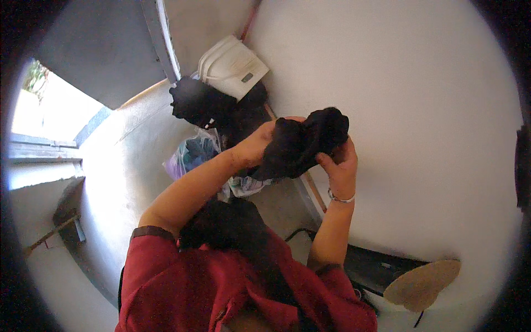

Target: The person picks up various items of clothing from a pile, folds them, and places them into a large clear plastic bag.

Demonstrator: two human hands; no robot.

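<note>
Both hands are raised before me around a bunched black cloth (305,143), probably a garment. My left hand (265,139) grips its left side, with most of the fingers hidden by the folds. My right hand (342,164), with a silvery bracelet at the wrist, pinches its right side between thumb and fingers. More black fabric (228,224) hangs against the front of my red top.
Beyond my left forearm are clear plastic bags (193,153) of coloured items, a black bundle (199,99) and a white plastic piece (232,68). A pale wall (415,145) rises at right, above a black case (379,265) and a tan fan-shaped object (425,284). A window opening is at left.
</note>
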